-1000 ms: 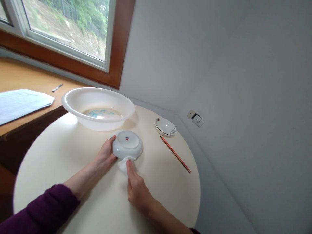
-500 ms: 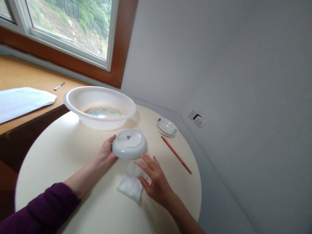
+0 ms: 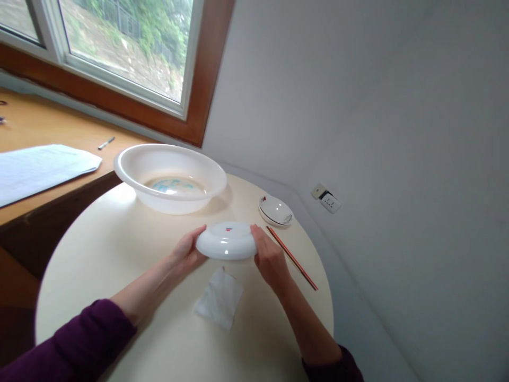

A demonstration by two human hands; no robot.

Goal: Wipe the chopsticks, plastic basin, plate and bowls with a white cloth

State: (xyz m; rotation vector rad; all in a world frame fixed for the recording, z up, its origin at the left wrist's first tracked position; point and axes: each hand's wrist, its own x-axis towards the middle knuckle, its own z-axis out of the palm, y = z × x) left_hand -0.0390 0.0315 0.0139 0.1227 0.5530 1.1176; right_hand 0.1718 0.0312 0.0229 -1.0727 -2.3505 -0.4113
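The right hand [image 3: 270,258] is moved off the tissue [image 3: 218,298]. The upturned dish [image 3: 226,242] is clasped between it and the left hand [image 3: 190,254].

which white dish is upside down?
The plate held between the left hand and right hand, base up; the basin and small dishes sit upright.

The glossy white plate [image 3: 226,242] is bottom up and level over the table's [image 3: 119,249] middle.

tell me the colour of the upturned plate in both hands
White plate, small red-and-blue mark on its base; head view.
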